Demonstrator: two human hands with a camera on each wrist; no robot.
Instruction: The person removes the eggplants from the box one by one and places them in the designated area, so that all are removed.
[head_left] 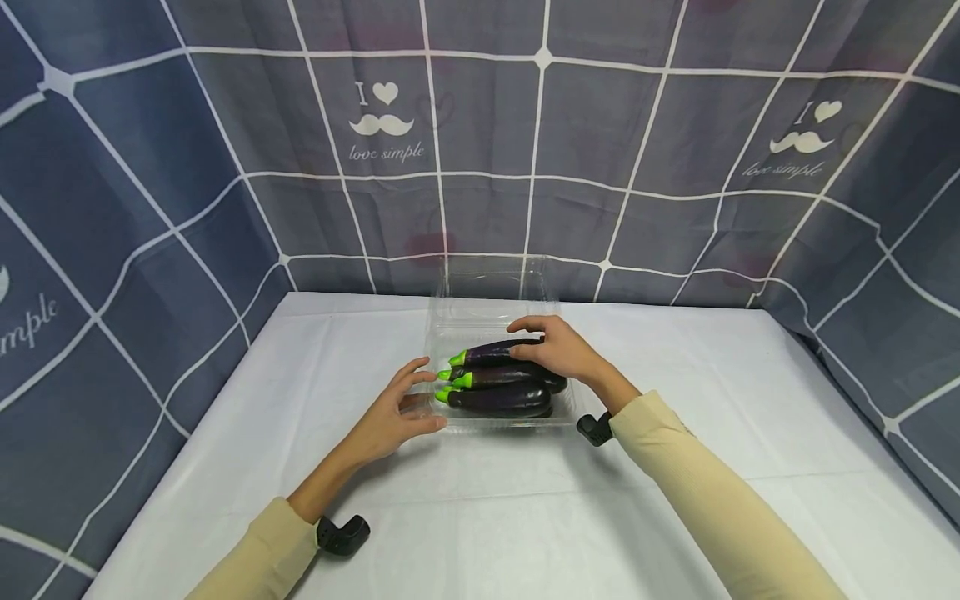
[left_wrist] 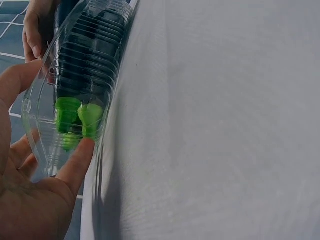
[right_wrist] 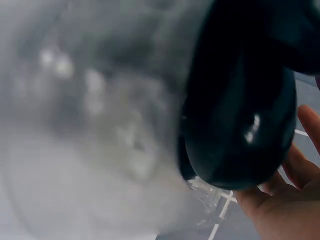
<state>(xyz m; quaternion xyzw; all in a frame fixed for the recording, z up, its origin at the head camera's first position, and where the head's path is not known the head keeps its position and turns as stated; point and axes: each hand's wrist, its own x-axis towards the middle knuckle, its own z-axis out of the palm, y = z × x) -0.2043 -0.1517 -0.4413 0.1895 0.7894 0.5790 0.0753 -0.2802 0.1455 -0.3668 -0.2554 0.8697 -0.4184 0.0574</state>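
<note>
Steadying the near-left corner of the clear plastic clamshell tray (head_left: 501,421), the left hand (head_left: 390,417) has its fingers straight and spread against the tray's left end wall, the thumb tip touching the plastic just below the green stem caps, as the left wrist view shows; nothing is curled round it. That light, flat-fingered contact looks like the weak point: the tray is thin and ridged and sits on a smooth white table cover (head_left: 480,517), so a push from either side could slide it or buckle the wall rather than hold it.

Inside the tray lie the eggplants (head_left: 498,396), dark purple with bright green caps pointing left, stacked lengthwise in two layers. The top eggplant (head_left: 491,351) rides on the others rather than on the tray floor, so it could roll off the pile if let go unevenly.

The right hand (head_left: 558,350) lies over the right half of that top eggplant, fingers curled round it. The right wrist view shows only a blurred dark rounded end close up.

Behind the tray its hinged clear lid (head_left: 495,292) stands open toward the blue grid-patterned backdrop cloth (head_left: 480,150); it could flop forward onto the hands.
</note>
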